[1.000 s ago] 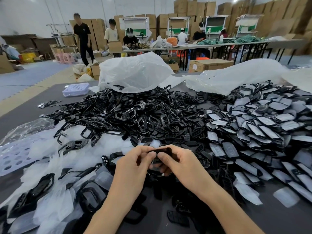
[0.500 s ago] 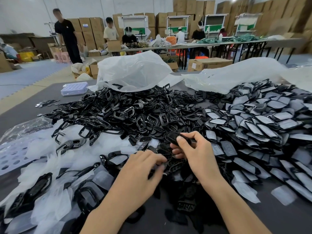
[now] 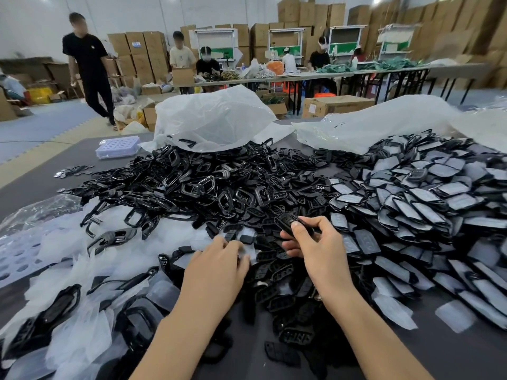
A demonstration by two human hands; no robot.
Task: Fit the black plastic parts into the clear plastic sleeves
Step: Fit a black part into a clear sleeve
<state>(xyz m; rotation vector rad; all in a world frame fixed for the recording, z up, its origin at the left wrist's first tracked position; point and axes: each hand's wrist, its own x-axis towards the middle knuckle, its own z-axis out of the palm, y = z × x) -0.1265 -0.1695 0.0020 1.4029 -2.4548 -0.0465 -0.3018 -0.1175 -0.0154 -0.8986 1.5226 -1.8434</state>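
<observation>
Gripping one black part (image 3: 290,224), right hand (image 3: 319,248); left hand (image 3: 219,266) flat.

Right hand (image 3: 321,248): holds one part (image 3: 288,222) pinched above the table (image 3: 480,346), just right of the left hand.
Left hand (image 3: 219,266): rests on loose sleeves (image 3: 63,256), fingertips touching them.
Ahead of both hands: heap of bare parts (image 3: 208,185).
Right of the right hand: spread of sleeved parts (image 3: 428,204), overlapping.
Left of the left hand: more sleeves with frame pieces (image 3: 112,237) lying on them.
Behind the heap: two big bags (image 3: 216,119), side by side.
Far left, beyond the heap: a tray (image 3: 118,146).
</observation>
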